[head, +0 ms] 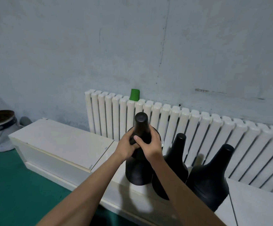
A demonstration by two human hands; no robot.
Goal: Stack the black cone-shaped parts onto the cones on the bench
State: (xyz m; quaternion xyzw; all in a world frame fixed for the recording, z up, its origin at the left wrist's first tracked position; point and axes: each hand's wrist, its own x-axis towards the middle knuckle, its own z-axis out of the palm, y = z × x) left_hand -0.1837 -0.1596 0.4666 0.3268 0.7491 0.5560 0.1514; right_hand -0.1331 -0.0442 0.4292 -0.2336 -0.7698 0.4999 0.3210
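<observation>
Black cone-shaped part (142, 126) clasped at neck by left hand (126, 145) and right hand (150, 144); apparently centring it on lower cone (137, 175).

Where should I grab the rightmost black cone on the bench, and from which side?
Probably best to take the rightmost cone by its slim neck, just under the capped top, coming from above and the front. The base flares wide, the radiator stands close behind, and the middle cone crowds its left.
</observation>
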